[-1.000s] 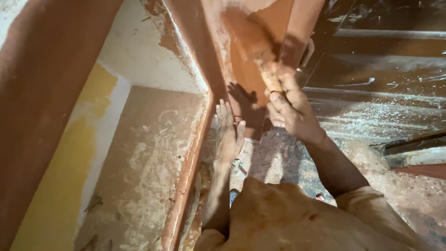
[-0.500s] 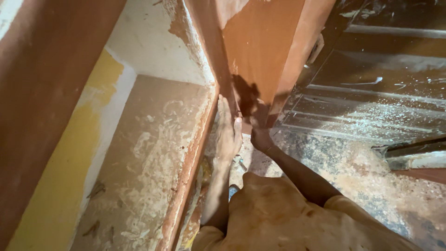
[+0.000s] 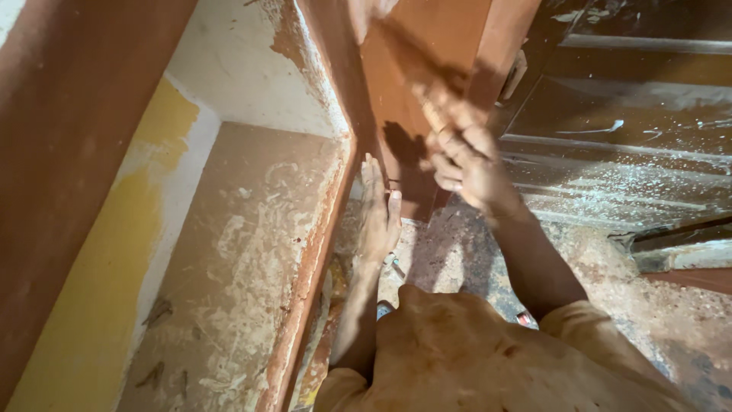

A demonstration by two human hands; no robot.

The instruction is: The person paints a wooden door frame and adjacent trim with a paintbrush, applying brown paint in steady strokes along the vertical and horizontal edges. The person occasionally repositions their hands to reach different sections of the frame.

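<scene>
The right hand [image 3: 465, 164] grips a small pale block [image 3: 435, 114], blurred, pressed on the upright brown panel [image 3: 435, 53] above its lower edge. The left hand [image 3: 379, 210] lies flat, fingers straight, along the panel's left edge, just below.

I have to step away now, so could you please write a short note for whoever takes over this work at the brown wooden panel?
Left hand: open, laid flat against the lower part of the brown wooden panel, steadying it.
Right hand: closed around a small tool, blurred, pressed to the panel face above the left hand; what kind of tool cannot be told.
The panel stands upright beside the reddish-brown frame edge, on a dusty floor.
Done: the panel's face is evenly brown where visible.
Left: the patch under the right hand is in work; its finish cannot be judged from here.
</scene>
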